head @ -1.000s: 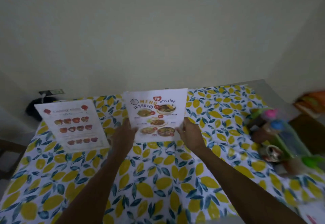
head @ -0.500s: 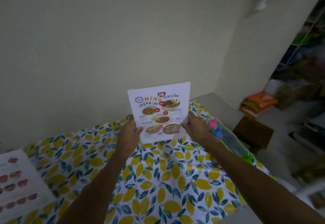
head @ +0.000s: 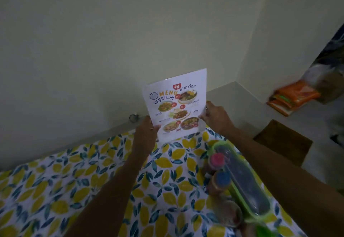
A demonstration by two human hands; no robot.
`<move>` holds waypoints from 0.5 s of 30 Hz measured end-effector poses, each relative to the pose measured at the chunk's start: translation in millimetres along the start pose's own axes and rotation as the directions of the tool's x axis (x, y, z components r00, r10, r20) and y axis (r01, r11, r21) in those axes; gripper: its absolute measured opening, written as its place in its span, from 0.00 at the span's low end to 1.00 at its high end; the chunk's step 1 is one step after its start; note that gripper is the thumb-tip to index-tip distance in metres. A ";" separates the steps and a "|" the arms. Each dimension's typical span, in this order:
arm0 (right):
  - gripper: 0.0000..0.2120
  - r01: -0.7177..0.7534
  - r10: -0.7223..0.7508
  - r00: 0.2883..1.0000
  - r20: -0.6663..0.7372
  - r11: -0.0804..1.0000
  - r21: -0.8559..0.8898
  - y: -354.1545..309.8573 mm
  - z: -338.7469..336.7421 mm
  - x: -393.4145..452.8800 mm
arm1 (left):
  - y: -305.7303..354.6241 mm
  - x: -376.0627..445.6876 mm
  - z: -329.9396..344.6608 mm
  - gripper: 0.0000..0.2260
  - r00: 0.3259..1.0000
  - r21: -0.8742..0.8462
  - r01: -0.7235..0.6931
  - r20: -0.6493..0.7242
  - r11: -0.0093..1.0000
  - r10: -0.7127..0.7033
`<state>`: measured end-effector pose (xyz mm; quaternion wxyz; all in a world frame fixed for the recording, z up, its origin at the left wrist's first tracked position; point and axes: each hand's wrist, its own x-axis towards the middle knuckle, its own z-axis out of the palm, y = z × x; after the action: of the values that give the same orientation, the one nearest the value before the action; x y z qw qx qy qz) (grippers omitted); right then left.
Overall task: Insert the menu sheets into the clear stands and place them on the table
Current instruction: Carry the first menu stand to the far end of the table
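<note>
A white menu sheet in a clear stand (head: 176, 104), printed with food photos and the word MENU, is held upright over the far right corner of the table (head: 93, 184). My left hand (head: 146, 134) grips its lower left edge. My right hand (head: 215, 117) grips its right edge. The stand's bottom edge is level with the tablecloth's far border; I cannot tell whether it touches the table.
A green-rimmed condiment tray (head: 245, 192) with capped jars, one pink (head: 216, 159) and one blue (head: 222, 178), sits at the table's right side. A wall stands close behind. A brown stool (head: 283, 142) and orange packets (head: 294, 96) lie beyond the right edge.
Both hands have carried the menu stand to the right, toward the far right corner. The view turned with it, so the other menu stand on the left has left the frame.
</note>
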<state>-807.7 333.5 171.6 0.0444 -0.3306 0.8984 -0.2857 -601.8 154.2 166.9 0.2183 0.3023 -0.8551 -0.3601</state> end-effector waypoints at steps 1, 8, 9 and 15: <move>0.21 -0.002 0.002 1.000 0.020 1.000 0.008 10.9 5.4 13.1 | -4.4 10.2 12.3 0.12 1.000 0.009 -0.002 0.009 1.000 0.002; 0.18 -0.044 0.040 0.992 0.123 0.998 0.033 62.1 49.2 82.1 | -33.6 70.1 78.5 0.13 0.985 0.084 0.163 0.050 0.983 -0.167; 0.18 -0.054 0.049 0.989 0.137 0.998 0.036 67.2 55.3 89.4 | -36.9 75.5 85.5 0.13 0.982 0.077 0.178 0.053 0.981 -0.183; 0.16 -0.086 0.078 0.978 0.193 0.996 0.034 94.0 82.2 114.2 | -55.6 97.2 112.6 0.14 0.973 0.126 0.213 0.067 0.969 -0.222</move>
<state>-927.9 281.1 64.7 0.1492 -0.3182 0.8966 -0.2695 -718.5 112.1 67.8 0.1243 0.3919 -0.8447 -0.3426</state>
